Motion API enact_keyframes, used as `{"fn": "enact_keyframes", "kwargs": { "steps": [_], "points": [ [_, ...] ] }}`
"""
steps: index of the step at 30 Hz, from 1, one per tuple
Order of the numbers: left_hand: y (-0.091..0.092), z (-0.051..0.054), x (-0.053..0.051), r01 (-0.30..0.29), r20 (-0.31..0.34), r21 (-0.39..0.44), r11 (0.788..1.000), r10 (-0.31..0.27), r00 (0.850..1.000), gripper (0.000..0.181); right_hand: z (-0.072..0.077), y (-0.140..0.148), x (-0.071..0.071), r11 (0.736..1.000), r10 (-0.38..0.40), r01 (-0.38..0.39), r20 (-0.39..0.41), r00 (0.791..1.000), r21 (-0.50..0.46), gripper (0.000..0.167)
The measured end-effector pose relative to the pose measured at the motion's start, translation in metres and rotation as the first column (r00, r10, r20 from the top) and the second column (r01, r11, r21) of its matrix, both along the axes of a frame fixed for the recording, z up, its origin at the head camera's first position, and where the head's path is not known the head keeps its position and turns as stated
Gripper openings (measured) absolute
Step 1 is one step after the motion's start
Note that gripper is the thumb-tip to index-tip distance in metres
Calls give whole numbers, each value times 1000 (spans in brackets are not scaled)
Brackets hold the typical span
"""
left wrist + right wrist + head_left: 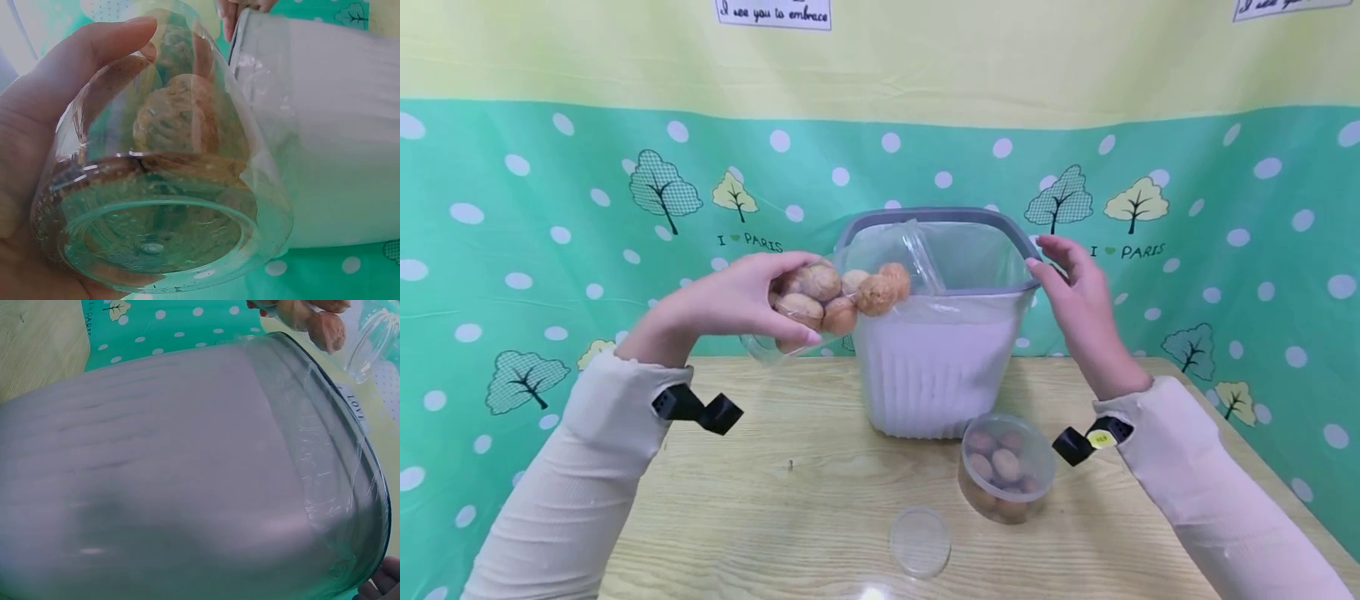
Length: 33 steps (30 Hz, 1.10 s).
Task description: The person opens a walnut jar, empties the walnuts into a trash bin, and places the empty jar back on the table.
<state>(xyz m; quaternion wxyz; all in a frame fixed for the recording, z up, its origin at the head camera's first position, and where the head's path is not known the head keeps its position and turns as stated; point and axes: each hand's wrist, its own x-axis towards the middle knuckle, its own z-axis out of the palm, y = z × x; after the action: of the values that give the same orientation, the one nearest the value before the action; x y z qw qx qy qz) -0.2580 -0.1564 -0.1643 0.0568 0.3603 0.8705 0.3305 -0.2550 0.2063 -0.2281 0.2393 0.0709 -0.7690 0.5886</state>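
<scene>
Left hand: fingers wrapped round walnut jar
Bin: between both hands' fingers
Right hand: relaxed fingers touching bin's rim
Tub, lid: on bench, below fingers

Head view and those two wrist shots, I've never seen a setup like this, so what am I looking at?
There's no robot, just a person's two bare hands. The wide picture comes from a head-worn camera looking forward and down; the other two come from wrist cameras, one per arm. The left hand grips a clear jar of walnuts, tipped with its mouth toward a white bin with a see-through liner. The right hand touches the bin's gray rim. On the wood-grain table sit a round tub holding brown, roundish things and a small clear disc.
</scene>
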Motion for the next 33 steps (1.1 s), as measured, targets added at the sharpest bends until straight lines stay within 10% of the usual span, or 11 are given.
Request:
{"fn": "enact_keyframes", "kwargs": {
  "steps": [9,33],
  "points": [
    [-5,16,-16,-68,42,23,997,67,997,56,4,-6,-8,1000,-6,5,65,998,11,55],
    [-1,36,-73,-189,-155,-189,964,161,975,56,0,-11,-17,1000,-6,2,139,990,26,63]
  ]
}}
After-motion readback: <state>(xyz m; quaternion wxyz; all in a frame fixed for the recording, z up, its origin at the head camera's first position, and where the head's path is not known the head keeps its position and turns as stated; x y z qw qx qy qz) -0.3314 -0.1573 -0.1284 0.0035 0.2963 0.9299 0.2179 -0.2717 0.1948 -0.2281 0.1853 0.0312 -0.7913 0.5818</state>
